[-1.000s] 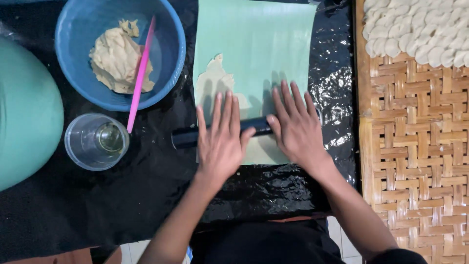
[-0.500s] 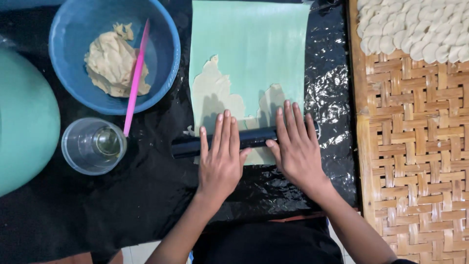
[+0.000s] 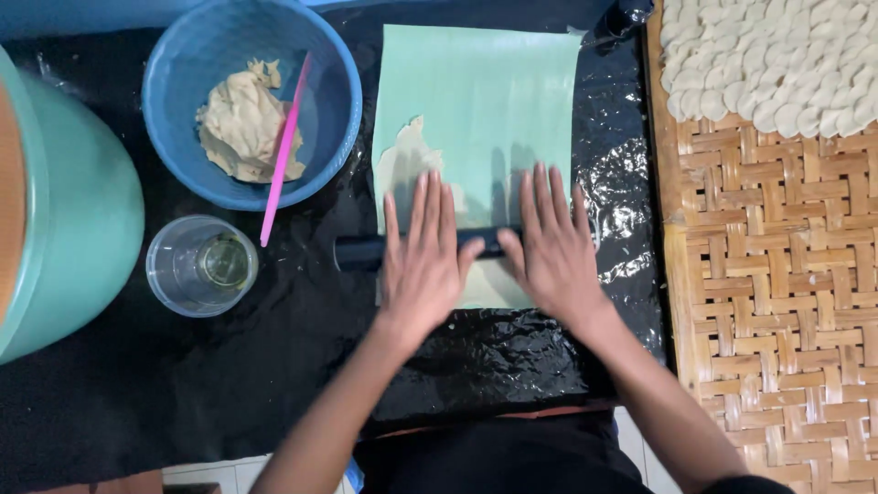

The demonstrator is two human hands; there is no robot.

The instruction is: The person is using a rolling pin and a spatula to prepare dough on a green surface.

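- Two hands, the left hand point(image 3: 422, 261) and the right hand point(image 3: 553, 252), lie flat with fingers stretched, pressing on the black rolling pin point(image 3: 361, 251).
- The pin's long axis runs left to right, under both palms.
- It crosses the green sheet point(image 3: 485, 101), with thin dough point(image 3: 407, 165) just beyond the left fingers.

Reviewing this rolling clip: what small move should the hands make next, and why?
Probably push the dark rolling pin forward, away from the body. Both the left hand and right hand lie flat on it near the green sheet's close end, and thin dough reaches farther up the sheet.
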